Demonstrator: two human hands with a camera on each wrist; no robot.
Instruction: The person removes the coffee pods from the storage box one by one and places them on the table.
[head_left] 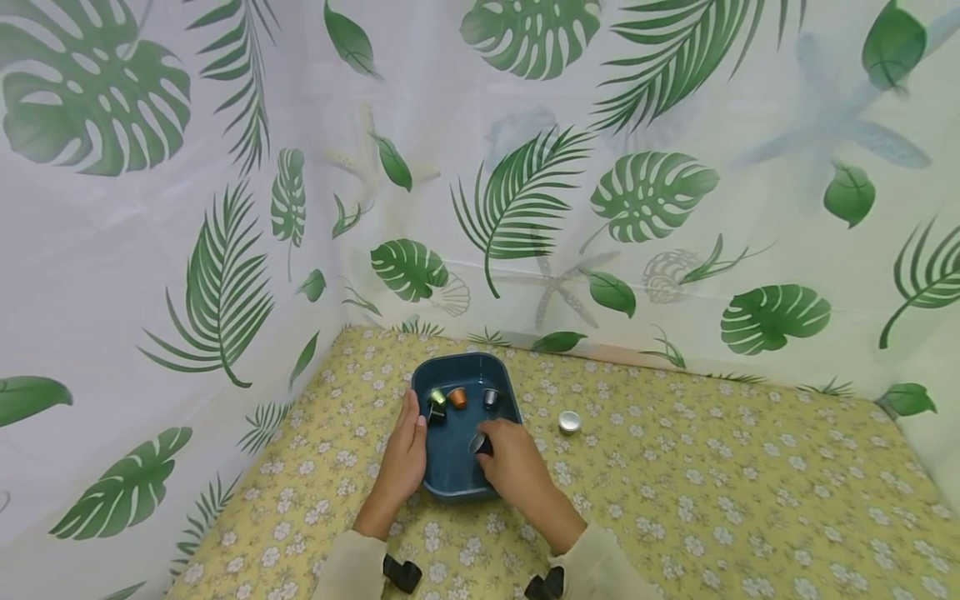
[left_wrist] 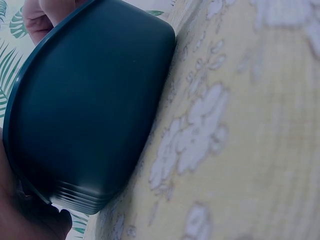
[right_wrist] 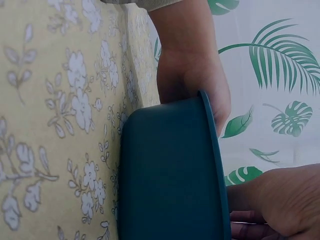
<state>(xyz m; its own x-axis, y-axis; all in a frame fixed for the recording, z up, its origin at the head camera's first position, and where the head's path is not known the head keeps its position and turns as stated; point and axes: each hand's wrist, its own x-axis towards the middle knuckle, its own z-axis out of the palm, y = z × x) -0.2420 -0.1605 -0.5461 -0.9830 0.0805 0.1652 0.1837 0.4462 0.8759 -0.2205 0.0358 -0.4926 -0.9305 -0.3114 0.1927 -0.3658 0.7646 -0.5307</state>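
Observation:
A dark blue plastic basin point(head_left: 450, 475) stands on the flowered cloth. My left hand point(head_left: 405, 450) lies along its left side, fingers straight against the wall and rim. Over the basin's right part, my right hand point(head_left: 513, 458) pinches a dark coffee capsule point(head_left: 477, 442) with a silvery lid. Toward the basin's far end lie a green capsule point(head_left: 437, 397), an orange capsule point(head_left: 457, 397), a grey capsule point(head_left: 491, 398) and a black capsule point(head_left: 437, 414). In the right wrist view, the basin wall point(right_wrist: 170, 175) hides the capsules and my right fingertips.
A silver-lidded capsule point(head_left: 569, 422) sits on the yellow flowered cloth point(head_left: 712, 483), right of the basin. Behind and to the left hangs a white curtain point(head_left: 525, 325) with green leaf prints. Black straps point(head_left: 403, 573) circle both wrists.

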